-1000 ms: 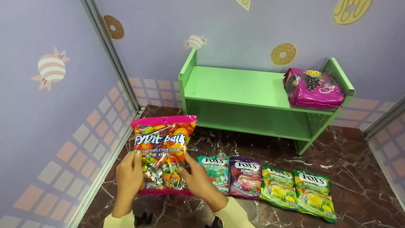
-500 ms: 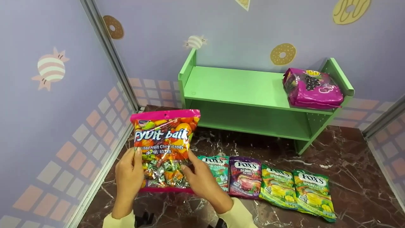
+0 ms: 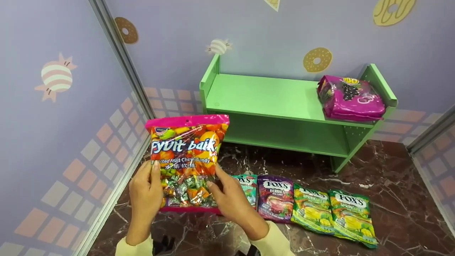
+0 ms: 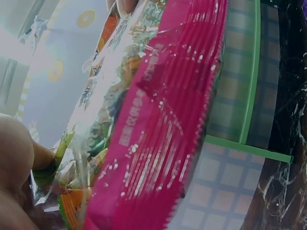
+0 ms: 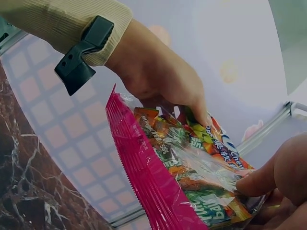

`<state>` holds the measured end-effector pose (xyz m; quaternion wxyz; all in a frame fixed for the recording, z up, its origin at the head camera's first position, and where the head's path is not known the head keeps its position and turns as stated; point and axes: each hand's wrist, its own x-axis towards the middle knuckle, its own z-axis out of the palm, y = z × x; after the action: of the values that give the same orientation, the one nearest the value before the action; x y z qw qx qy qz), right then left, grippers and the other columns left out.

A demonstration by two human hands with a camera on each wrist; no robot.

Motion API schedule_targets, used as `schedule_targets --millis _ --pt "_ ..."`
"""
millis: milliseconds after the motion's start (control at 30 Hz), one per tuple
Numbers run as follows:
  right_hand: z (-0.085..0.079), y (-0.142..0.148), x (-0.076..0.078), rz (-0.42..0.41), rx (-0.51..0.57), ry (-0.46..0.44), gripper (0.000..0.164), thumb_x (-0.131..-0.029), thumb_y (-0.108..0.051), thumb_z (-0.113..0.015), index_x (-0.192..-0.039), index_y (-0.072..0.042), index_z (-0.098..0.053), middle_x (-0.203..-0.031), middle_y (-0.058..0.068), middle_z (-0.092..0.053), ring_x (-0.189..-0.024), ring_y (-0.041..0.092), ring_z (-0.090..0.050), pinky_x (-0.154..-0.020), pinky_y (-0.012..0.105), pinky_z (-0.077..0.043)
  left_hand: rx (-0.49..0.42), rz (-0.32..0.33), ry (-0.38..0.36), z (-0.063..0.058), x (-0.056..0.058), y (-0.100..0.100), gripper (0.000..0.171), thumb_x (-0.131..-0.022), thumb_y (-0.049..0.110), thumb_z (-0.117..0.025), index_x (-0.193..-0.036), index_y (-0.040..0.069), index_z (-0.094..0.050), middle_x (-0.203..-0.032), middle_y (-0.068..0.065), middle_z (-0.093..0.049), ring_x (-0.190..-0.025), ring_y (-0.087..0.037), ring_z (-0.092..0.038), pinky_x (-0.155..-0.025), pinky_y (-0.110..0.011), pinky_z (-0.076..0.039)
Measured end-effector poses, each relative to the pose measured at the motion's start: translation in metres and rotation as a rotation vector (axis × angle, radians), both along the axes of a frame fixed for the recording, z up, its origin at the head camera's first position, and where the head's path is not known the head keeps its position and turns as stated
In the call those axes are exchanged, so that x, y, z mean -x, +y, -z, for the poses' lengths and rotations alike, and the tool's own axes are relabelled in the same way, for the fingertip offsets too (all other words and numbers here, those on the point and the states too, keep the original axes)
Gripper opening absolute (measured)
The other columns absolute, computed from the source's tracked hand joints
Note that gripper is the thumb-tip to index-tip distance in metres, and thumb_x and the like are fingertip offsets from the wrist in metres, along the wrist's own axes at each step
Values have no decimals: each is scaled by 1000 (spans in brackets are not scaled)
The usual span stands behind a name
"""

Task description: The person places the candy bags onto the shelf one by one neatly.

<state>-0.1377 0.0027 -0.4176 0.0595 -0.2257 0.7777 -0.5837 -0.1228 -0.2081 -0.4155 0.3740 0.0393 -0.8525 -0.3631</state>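
In the head view, both hands hold up a bag of fruit chewy candy (image 3: 185, 149) with pink top and bottom seals and a clear lower window showing wrapped candies. My left hand (image 3: 145, 190) grips its left side, thumb lying on the front. On the right side my right hand (image 3: 231, 195) pinches it, thumb over the window. In the left wrist view the pink bottom seal (image 4: 158, 124) fills the middle. From the right wrist view, the bag (image 5: 187, 163) sits between the left hand (image 5: 163, 72) and the right hand's thumb (image 5: 259, 179). Fingers behind the bag are mostly hidden.
A green two-tier shelf (image 3: 266, 94) stands against the wall, with a purple candy bag (image 3: 355, 101) at its upper right end. On the dark marble floor (image 3: 199, 238) lie a teal bag (image 3: 250, 188), a purple Fox's bag (image 3: 275, 199) and two green-yellow bags (image 3: 312, 211) in a row.
The candy bag has risen and come slightly to the right, toward the shelf's left end, both hands moving with it. It now covers more of the teal bag's surroundings. Shelf and floor bags stay put.
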Motion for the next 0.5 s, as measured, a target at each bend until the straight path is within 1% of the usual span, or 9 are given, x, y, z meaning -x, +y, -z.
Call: schedule_targets --millis 133,200,233,267,300,433,500 --pt "-5 3 0 -5 4 15 57 -101 -16 -50 -153 -20 -27 -132 9 -60 -71 8 -55 -67 23 -49 -6 8 13 -5 0 3 23 -100 13 -49 -93 2 -67 -81 -8 -61 -65 -11 -41 -61 -22 -32" --pt "-7 5 0 -2 3 24 57 -101 -17 -50 -153 -21 -27 -129 9 -61 -69 7 -53 -66 23 -49 -10 16 22 -8 0 5 23 -100 13 -49 -92 1 -67 -82 -9 -61 -65 -12 -41 -61 -22 -31" --pt "-8 6 0 0 3 31 57 -101 -17 -50 -153 -21 -27 -129 9 -61 -67 7 -52 -66 23 -49 -14 22 28 -9 0 5 23 -100 12 -49 -93 1 -68 -84 -9 -63 -67 -12 -43 -63 -22 -33" --pt "-9 7 0 0 1 37 57 -101 -17 -50 -153 -22 -27 -124 10 -63 -64 6 -51 -64 23 -49 -15 27 35 -10 1 6 23 -100 12 -49 -94 0 -68 -86 -10 -64 -68 -12 -46 -64 -22 -34" --pt "-10 7 0 1 1 41 57 -101 -17 -50 -153 -22 -27 -122 10 -64 -63 6 -50 -63 23 -49 -15 30 40 -11 1 7 23 -100 12 -50 -94 0 -68 -87 -10 -65 -69 -13 -47 -65 -22 -35" --pt "-13 11 0 -4 9 47 58 -101 -17 -50 -153 -22 -26 -130 11 -61 -60 6 -47 -62 23 -48 -16 46 60 -15 3 10 23 -100 11 -50 -94 -1 -68 -89 -12 -66 -74 -14 -50 -69 -23 -38" --pt "-14 13 1 1 6 51 58 -101 -16 -50 -154 -21 -26 -136 10 -57 -63 7 -49 -64 23 -48 -12 50 65 -17 4 12 23 -100 11 -50 -91 -1 -67 -85 -11 -63 -70 -14 -47 -66 -22 -37"
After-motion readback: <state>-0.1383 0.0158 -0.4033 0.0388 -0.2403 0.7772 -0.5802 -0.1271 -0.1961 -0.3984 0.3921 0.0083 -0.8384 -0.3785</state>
